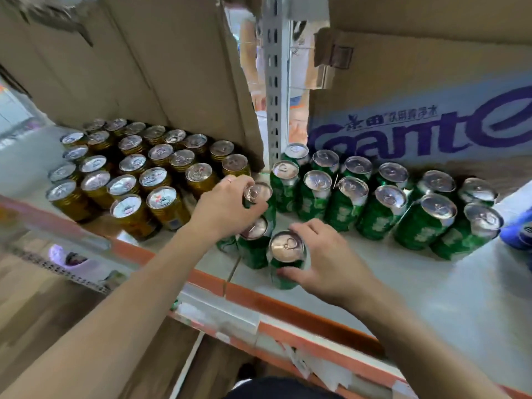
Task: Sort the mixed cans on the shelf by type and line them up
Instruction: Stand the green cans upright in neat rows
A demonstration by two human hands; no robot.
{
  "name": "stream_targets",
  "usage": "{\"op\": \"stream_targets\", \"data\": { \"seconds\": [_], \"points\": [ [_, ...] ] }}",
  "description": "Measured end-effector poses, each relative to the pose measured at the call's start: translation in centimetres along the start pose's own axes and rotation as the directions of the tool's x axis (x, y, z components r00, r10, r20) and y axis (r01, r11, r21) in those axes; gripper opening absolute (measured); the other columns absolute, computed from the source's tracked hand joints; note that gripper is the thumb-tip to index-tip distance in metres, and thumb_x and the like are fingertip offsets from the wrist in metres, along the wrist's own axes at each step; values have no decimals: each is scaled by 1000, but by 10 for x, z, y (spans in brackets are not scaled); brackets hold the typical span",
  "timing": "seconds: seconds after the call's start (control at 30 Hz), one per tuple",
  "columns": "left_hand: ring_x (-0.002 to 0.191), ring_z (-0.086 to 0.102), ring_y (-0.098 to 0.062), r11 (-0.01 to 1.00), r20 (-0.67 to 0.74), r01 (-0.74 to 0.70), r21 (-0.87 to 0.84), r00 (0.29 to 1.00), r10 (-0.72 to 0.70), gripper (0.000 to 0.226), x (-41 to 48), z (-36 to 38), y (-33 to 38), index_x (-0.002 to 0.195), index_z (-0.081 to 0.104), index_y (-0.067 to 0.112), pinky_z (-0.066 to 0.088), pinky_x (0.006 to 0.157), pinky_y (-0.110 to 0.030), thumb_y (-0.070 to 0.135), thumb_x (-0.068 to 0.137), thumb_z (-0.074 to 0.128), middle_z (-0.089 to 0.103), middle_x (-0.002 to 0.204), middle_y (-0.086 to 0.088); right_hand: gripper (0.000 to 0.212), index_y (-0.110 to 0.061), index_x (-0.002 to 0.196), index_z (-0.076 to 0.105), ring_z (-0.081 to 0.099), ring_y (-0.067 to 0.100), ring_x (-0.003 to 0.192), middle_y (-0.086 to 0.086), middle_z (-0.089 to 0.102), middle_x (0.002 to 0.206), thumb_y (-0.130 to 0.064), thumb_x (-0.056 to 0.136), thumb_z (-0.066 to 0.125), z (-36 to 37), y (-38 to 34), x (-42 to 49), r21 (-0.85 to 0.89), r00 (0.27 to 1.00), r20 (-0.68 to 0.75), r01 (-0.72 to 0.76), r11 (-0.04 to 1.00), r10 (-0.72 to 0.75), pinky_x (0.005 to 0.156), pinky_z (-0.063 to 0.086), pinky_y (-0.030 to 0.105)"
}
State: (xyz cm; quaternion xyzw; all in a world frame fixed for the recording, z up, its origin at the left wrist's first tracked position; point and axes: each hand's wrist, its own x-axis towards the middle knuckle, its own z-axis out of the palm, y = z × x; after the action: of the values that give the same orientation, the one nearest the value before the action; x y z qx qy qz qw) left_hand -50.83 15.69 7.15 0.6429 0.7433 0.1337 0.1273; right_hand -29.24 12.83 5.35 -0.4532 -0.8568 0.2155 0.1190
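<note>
Several gold cans (161, 207) stand in rows on the left of the grey shelf (431, 298). On the right, several green cans (345, 205) stand in loose rows. My left hand (227, 208) is closed over the top of a green can (257, 192) at the left end of the green group, above another green can (254, 243). Close to the shelf's front edge, my right hand (325, 260) grips a third green can (286, 254) around its side.
Brown cardboard boxes (172, 67) hang over the gold cans. A box with purple lettering (417, 125) stands behind the green cans. A perforated metal upright (275, 82) divides the two. A blue can (518, 231) sits at the far right. The shelf has an orange front rail (288, 306).
</note>
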Motion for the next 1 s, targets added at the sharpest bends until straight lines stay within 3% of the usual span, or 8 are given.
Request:
{"op": "stream_targets", "data": {
  "seconds": [0.2,0.37,0.43,0.53,0.63,0.73,0.87,1.0],
  "points": [
    [110,57,-31,996,52,-39,84,998,35,59,24,-3,8,119,61,17,48,89,-39,59,80,67,62,119,-9,61,-23,120,55,54,20,106,-4,56,112,-62,76,69,-8,-11,0,-117,992,-52,-117,986,111,86,47,35],
    [113,58,-18,974,175,-184,-135,963,206,55,33,-16,-3,130,62,22,45,98,-31,38,80,79,61,123,0,56,-13,114,61,58,29,102,6,61,108,-51,76,75,-10,-1,15,-121,947,-194,-281,952,255,87,47,39],
    [101,58,-7,946,242,-241,-215,926,291,58,38,-19,-5,134,60,19,41,92,-21,30,81,79,60,124,3,50,-12,109,61,58,30,98,7,62,104,-47,77,75,-13,2,23,-133,924,-243,-334,933,296,83,46,38],
    [105,55,-14,922,257,-309,-232,895,365,56,47,-19,-2,131,62,16,42,91,-23,22,79,82,58,121,1,43,-13,104,62,58,30,95,8,61,99,-43,76,76,-15,3,34,-130,897,-289,-383,915,334,76,42,34],
    [107,53,-20,906,233,-354,-233,884,406,44,51,-19,-1,117,69,18,45,94,-31,22,76,85,55,116,-2,49,-14,117,62,57,31,102,9,61,105,-42,78,75,-15,1,41,-115,887,-299,-399,910,351,83,45,35],
    [108,54,-17,870,201,-398,-292,864,463,32,54,-16,-7,104,72,22,42,91,-27,19,75,85,56,116,1,54,-13,123,60,56,31,104,8,58,107,-41,79,75,-10,-1,45,-87,878,-296,-416,905,375,87,47,38],
    [117,55,-11,825,222,-440,-354,818,531,30,59,-15,-23,103,72,22,42,107,-35,7,79,81,59,123,8,48,-12,118,58,55,28,102,3,52,101,-37,80,76,-7,3,43,-24,867,-289,-430,903,405,81,40,31],
    [121,54,-7,815,248,-432,-386,802,543,27,62,-15,-30,103,71,25,41,110,-37,10,82,76,59,125,11,66,-13,143,46,47,24,125,7,52,134,-29,85,73,-20,7,39,3,908,-123,-403,915,400,99,34,27]
  ]
}}
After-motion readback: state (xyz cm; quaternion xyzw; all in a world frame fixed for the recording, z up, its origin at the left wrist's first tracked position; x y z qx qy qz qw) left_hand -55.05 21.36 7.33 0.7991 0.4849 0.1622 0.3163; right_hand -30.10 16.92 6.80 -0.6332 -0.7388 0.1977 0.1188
